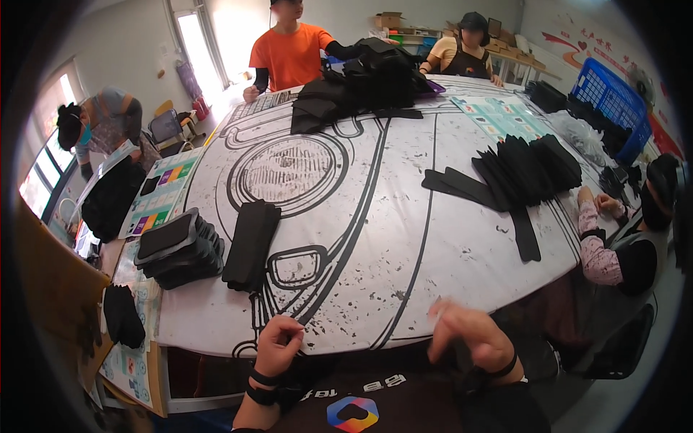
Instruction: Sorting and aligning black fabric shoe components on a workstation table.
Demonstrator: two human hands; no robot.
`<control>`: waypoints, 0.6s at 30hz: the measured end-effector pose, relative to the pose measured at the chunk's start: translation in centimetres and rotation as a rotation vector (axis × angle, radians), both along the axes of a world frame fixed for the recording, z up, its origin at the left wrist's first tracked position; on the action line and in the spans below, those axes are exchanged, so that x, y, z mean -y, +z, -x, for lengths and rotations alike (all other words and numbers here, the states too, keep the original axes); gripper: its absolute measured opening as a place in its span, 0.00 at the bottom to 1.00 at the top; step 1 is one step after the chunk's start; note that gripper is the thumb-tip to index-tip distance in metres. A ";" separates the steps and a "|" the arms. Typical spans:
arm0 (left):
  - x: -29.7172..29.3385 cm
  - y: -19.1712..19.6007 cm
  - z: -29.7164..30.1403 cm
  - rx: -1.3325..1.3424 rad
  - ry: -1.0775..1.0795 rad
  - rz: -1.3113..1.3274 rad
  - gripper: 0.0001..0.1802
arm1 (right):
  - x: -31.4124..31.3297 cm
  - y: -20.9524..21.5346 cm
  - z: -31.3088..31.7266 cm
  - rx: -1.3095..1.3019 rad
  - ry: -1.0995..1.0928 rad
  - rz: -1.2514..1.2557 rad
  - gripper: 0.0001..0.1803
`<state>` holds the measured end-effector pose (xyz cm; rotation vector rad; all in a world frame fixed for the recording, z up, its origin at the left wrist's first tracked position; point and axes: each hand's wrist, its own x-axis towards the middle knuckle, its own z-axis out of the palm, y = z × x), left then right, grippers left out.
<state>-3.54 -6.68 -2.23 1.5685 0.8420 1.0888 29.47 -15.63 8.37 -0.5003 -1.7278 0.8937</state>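
My left hand (279, 346) is at the near edge of the white table (346, 289). Its fingers are closed and pressed together; what they hold, if anything, cannot be made out. Further right, past the same edge, my right hand (476, 338) is raised with bent fingers, smeared by motion. Beyond my left hand lies a stack of long black fabric-like pieces (251, 245). Left of that stands a pile of black and grey pads (180, 249). A fanned row of black strips (523, 169) lies at the right, one strip (525, 234) sticking out toward me.
A large heap of black pieces (354, 86) covers the far middle, before a person in orange (292, 54). Other people sit or stand at the far right, right and left. A blue crate (610, 105) stands at the right. More black pieces (124, 315) lie at the left edge.
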 end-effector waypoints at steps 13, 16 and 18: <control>0.5 0.1 0.2 -0.001 0.083 0.062 0.09 | -2.0 -5.7 -4.5 0.142 -0.658 0.405 0.29; 0.5 0.2 0.0 0.013 0.075 0.125 0.07 | -2.3 -6.3 -5.8 -0.030 -0.711 0.413 0.29; 0.4 0.5 0.0 0.005 0.065 0.153 0.06 | -2.7 -5.9 -6.3 -0.047 -0.716 0.407 0.29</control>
